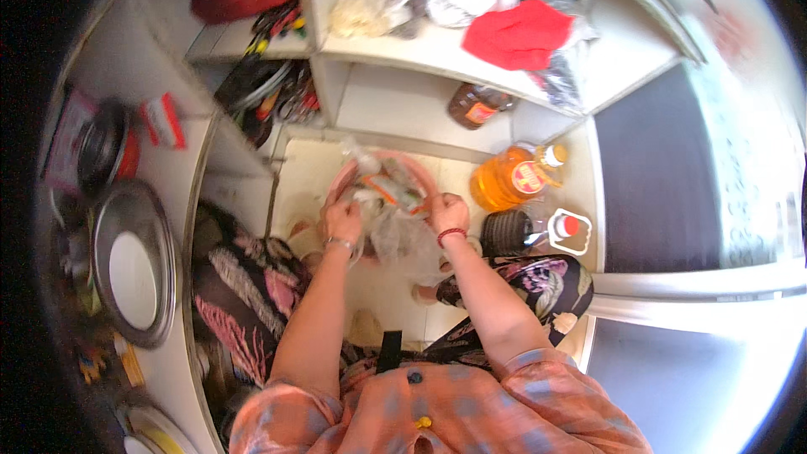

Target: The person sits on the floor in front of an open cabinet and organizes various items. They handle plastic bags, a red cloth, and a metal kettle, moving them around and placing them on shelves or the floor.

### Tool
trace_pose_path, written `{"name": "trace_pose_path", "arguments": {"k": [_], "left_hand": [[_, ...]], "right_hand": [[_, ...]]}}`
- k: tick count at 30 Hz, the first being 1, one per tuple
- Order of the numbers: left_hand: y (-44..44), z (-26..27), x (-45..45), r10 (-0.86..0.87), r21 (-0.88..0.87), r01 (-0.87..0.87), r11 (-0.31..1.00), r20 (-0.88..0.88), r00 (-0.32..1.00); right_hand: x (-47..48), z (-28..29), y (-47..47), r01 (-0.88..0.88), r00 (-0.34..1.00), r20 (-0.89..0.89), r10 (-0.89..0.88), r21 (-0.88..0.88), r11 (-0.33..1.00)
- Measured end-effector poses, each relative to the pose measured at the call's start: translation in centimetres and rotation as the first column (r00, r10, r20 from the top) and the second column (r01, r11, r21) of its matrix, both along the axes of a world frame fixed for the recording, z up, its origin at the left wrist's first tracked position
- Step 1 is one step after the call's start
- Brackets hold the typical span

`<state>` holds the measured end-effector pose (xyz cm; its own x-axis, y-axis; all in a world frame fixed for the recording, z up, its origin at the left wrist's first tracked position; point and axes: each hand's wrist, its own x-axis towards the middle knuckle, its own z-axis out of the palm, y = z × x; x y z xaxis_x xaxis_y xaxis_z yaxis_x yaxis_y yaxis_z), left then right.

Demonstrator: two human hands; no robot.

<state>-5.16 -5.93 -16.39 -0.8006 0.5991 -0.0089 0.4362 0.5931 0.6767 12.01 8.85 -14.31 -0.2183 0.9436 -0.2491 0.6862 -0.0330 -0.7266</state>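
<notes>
A pink basin (337, 181) is in front of me, low over the tiled floor between my legs. Clear plastic bags (398, 236) and an orange-edged packet (389, 190) fill it, and some of the plastic hangs over the near side. My left hand (342, 222) is closed at the basin's left rim. On the opposite rim, my right hand (450, 212) is closed too, with a red bracelet at its wrist. The fingers' undersides are hidden, and the basin's contents are partly blurred.
Right of the basin stand a large bottle of orange-yellow oil (501, 180) and a dark ribbed bottle (506, 233). A brown jar (473, 105) lies in the far cubby, below a shelf holding a red cloth (520, 33). Metal trays (167, 265) line the left counter.
</notes>
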Motion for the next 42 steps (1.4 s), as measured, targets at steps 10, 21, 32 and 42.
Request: {"name": "trace_pose_path", "arguments": {"k": [10,21,32,42], "left_hand": [[4.7,13.1,0.9,-0.578,0.451,-0.566,0.689,0.814,-0.055],[4.9,20.0,1.2,-0.602,0.612,-0.433,0.662,0.778,0.179],[5.9,14.4,1.3,-0.473,0.454,-0.503,0.736,0.876,0.098],[6.9,13.4,1.2,-0.423,0.398,-0.546,0.737,0.902,0.088]], "right_hand": [[-6.5,14.7,-4.4,-0.492,0.703,-0.206,0.681,0.551,0.674],[-4.9,19.9,15.1,-0.387,0.922,0.316,0.224,0.744,0.545],[-8.2,19.0,23.8,-0.440,0.846,0.533,-0.008,0.707,0.553],[-10.9,20.7,13.5,-0.519,0.811,0.422,0.405,0.839,0.166]]}}
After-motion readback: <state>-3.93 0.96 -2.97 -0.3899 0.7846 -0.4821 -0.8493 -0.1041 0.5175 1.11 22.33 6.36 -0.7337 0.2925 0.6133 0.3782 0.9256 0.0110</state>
